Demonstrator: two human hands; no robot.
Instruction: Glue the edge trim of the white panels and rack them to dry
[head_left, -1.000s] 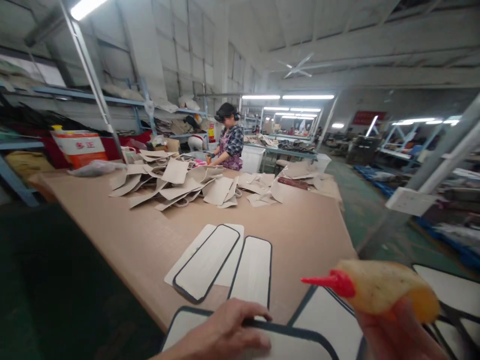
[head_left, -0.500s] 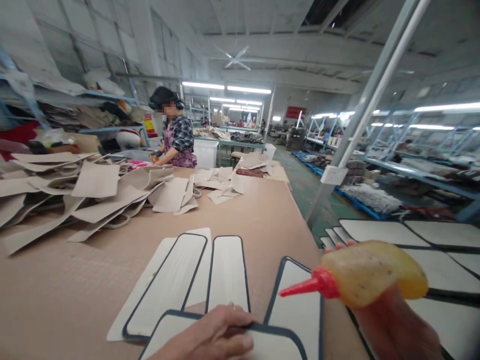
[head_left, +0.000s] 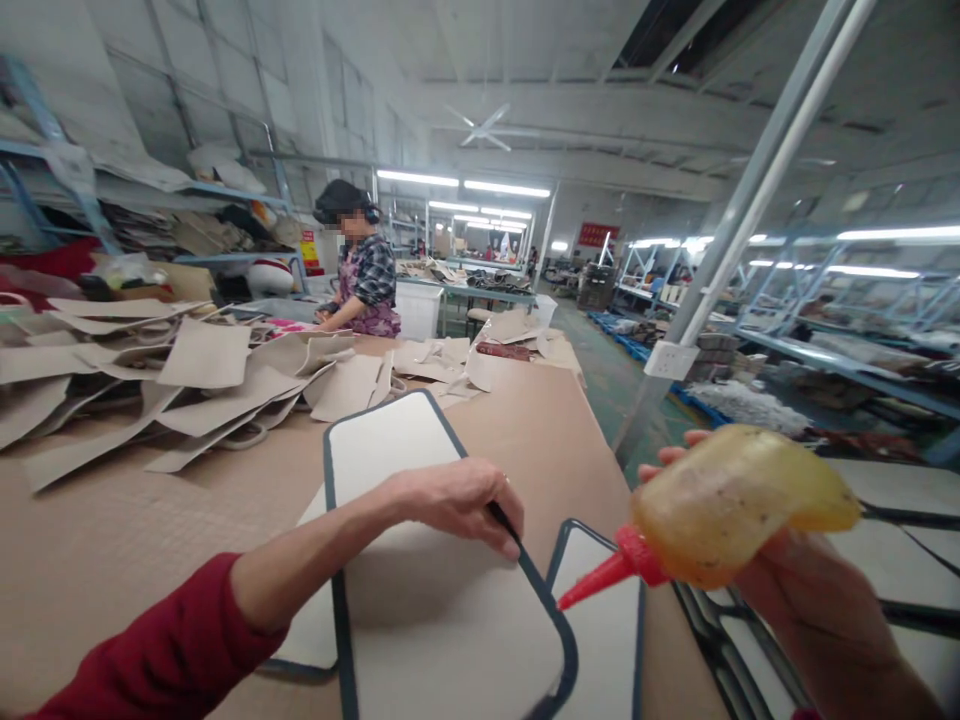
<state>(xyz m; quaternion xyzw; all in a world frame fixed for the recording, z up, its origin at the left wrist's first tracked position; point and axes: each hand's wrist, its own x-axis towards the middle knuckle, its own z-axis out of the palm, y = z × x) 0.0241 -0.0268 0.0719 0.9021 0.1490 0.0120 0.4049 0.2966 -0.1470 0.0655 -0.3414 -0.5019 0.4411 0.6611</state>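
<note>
My left hand (head_left: 472, 505) grips the right edge of a large cream panel (head_left: 442, 620) with dark rounded edging, between thumb and fingers. The panel slants over the table, above other pale pieces. In my right hand (head_left: 806, 590) is a yellowish squeeze bottle (head_left: 742, 500), tilted down to the left. Its red nozzle (head_left: 600, 580) points at the panel's dark right edge; whether it touches I cannot tell. A smaller cream panel (head_left: 600, 640) with dark edging lies under the nozzle, partly hidden.
Loose beige pieces (head_left: 210, 400) are heaped on the table's left side. A co-worker (head_left: 364, 270) stands at the far left. A metal post (head_left: 720, 270) with a socket box rises at the right. More dark-edged panels (head_left: 892, 550) are stacked on the right.
My left hand has drawn the large panel up and across the smaller panels, covering most of them. The bottle stays in my right hand, its nozzle now tipped further down.
</note>
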